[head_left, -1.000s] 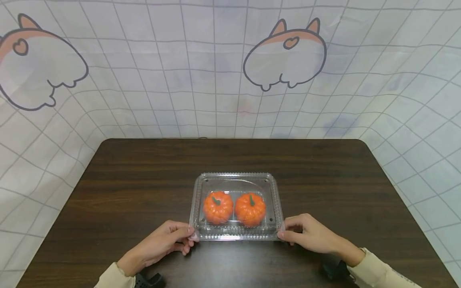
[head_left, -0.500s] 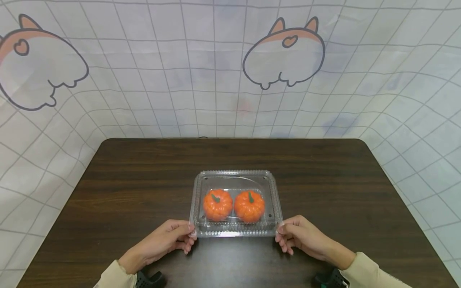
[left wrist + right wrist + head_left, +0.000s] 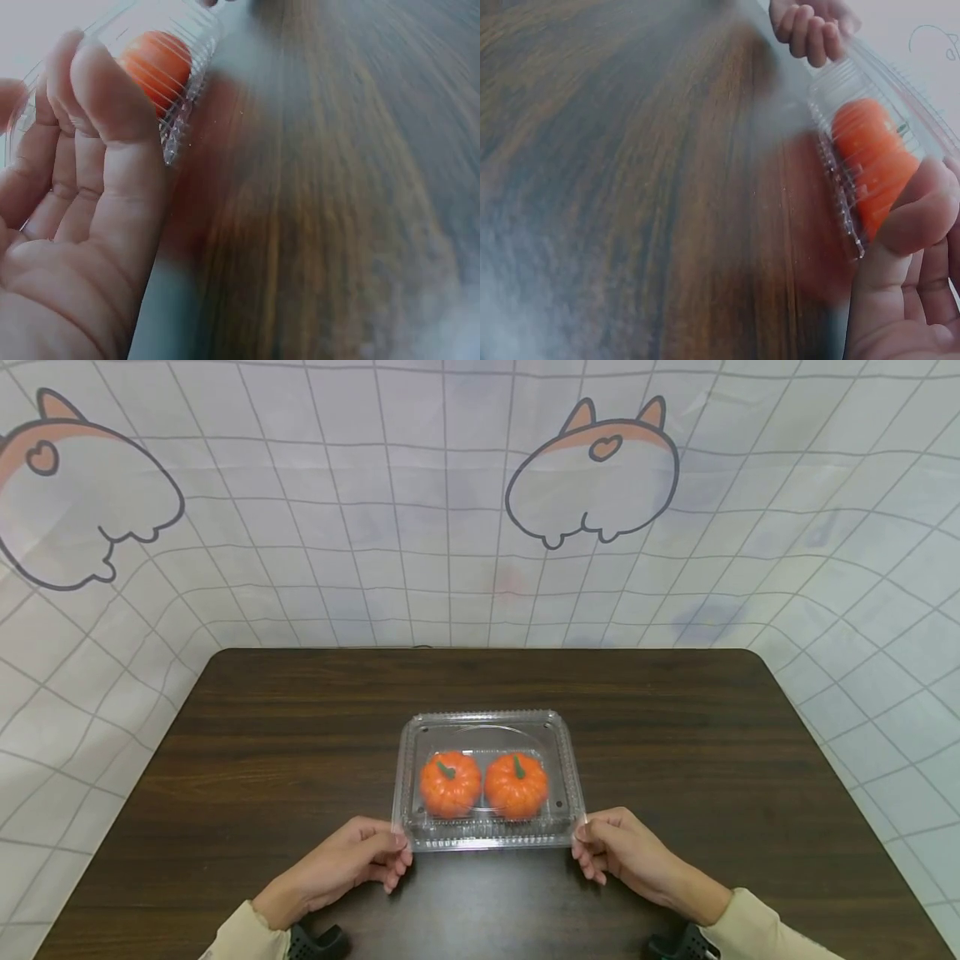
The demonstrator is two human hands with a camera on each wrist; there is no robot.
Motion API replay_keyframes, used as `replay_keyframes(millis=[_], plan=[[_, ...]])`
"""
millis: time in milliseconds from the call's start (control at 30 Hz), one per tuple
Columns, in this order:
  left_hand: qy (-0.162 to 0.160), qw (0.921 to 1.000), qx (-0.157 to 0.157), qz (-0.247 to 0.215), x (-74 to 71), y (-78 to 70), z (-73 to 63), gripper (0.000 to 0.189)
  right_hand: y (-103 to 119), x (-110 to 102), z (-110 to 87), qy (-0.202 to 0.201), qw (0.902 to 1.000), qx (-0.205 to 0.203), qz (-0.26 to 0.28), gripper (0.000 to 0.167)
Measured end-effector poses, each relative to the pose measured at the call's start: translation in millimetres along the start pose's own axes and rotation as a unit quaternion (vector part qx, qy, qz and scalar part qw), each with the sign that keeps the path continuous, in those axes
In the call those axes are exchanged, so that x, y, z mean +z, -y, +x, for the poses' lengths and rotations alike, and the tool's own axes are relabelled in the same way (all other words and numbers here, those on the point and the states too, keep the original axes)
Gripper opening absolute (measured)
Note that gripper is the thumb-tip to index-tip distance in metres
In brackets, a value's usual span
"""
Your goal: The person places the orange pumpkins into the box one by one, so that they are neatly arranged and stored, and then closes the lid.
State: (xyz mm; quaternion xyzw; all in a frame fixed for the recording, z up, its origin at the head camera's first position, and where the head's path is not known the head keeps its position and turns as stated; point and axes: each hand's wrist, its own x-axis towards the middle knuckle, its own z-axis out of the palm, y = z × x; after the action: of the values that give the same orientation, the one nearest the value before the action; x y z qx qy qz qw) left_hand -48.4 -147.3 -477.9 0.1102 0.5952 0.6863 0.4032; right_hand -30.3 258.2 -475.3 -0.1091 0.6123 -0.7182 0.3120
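Observation:
A clear plastic clamshell container [image 3: 491, 842] with its lid down lies in the middle of the brown table. Two small orange pumpkins with green stems sit side by side inside, a left pumpkin [image 3: 450, 786] and a right pumpkin [image 3: 516, 787]. My left hand [image 3: 352, 862] pinches the container's front left corner between thumb and fingers. At the front right corner my right hand [image 3: 633, 864] pinches the rim the same way, fingers curled beneath. In the right wrist view, the container wall [image 3: 840, 199] runs between both hands, with the pumpkins showing through it.
The dark wood table [image 3: 262, 735] reaches back to a white grid-patterned curtain [image 3: 450, 527] that wraps the back and sides. Dark wrist straps and cream sleeves [image 3: 251, 935] show at the front.
The container has slid slightly away from me and a little left, pumpkins with it. My right hand has shifted left, its fingers now curled under the corner. My left hand keeps its pinch.

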Motion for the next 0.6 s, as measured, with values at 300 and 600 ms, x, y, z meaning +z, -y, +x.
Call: replay_keyframes(millis=[300,600], plan=[[-0.026,0.9995,-0.005,-0.018,-0.6,-2.3,4.1,0.024,0.1,2.3,4.2,-0.024,0.9995,0.016,0.013,0.033],[-0.009,0.9997,0.01,-0.021,-4.1,-0.9,6.4,0.026,-0.2,1.1,6.9,-0.031,0.9993,0.006,0.018,0.034]])
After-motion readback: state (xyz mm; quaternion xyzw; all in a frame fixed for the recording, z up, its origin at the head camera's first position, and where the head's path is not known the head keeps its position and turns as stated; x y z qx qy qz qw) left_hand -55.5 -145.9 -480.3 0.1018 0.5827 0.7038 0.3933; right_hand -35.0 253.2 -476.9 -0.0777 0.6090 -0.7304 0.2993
